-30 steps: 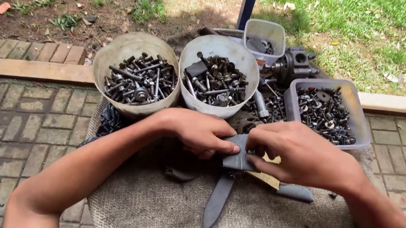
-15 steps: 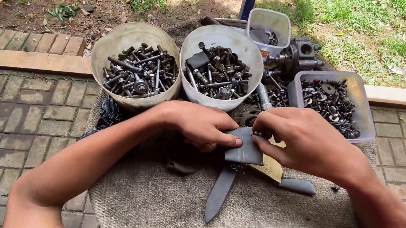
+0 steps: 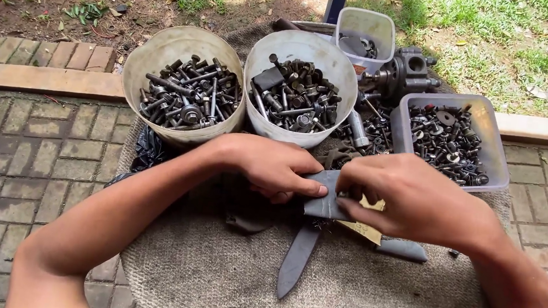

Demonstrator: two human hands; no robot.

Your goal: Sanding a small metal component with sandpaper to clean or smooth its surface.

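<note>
My left hand [image 3: 269, 168] and my right hand [image 3: 408, 198] meet over a burlap sack [image 3: 225, 280], both pinching a small grey sheet, like sandpaper [image 3: 324, 200]. The sheet is folded around something small that my fingers hide. Under my hands lie a long dark metal blade [image 3: 297, 260], a tan scrap of paper [image 3: 362, 229] and another grey metal piece [image 3: 402, 249].
Two round tubs [image 3: 164, 54] [image 3: 308, 46] full of dark bolts stand behind my hands. A clear square box of nuts and washers [image 3: 489, 151] sits at the right, a smaller clear box [image 3: 369, 21] behind, and a metal pump part [image 3: 406, 70]. Brick paving, a kerb and grass surround the sack.
The view has shifted slightly. My hands stay together on the grey sheet, with my fingers working it a little; nothing was let go.
</note>
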